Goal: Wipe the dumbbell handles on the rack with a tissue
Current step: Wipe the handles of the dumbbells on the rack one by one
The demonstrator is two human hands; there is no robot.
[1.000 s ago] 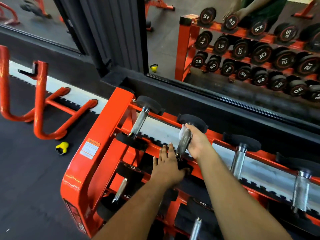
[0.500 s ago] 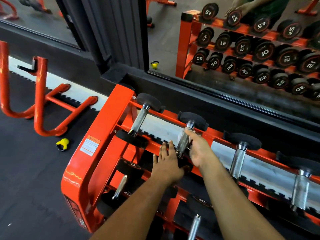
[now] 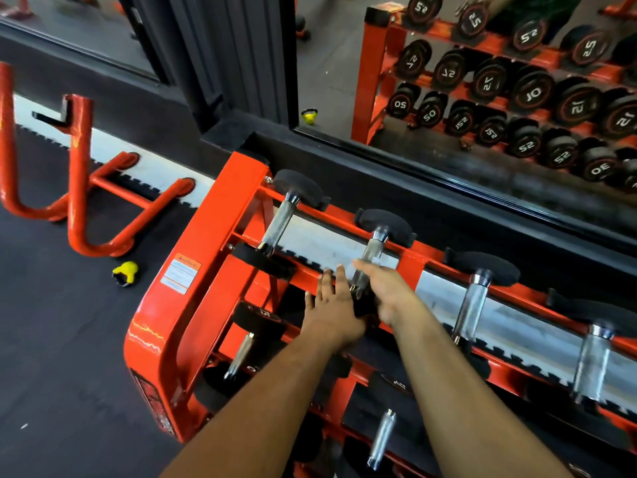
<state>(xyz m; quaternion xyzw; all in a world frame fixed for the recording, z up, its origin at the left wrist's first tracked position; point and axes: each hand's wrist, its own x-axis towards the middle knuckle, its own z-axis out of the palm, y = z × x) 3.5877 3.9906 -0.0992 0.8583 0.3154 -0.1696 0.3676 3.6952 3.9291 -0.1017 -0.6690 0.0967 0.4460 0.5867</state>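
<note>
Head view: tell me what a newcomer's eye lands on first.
The orange rack fills the centre, with steel-handled dumbbells along its top rail. Two hands meet at the second dumbbell: the left hand lies flat with straight fingers, the right hand is at the handle's lower end, blurred. Upper right, a mirror shows rows of numbered dumbbells.

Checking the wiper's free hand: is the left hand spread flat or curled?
Spread flat: the left hand rests with straight fingers beside the second dumbbell's handle, gripping nothing.
</note>
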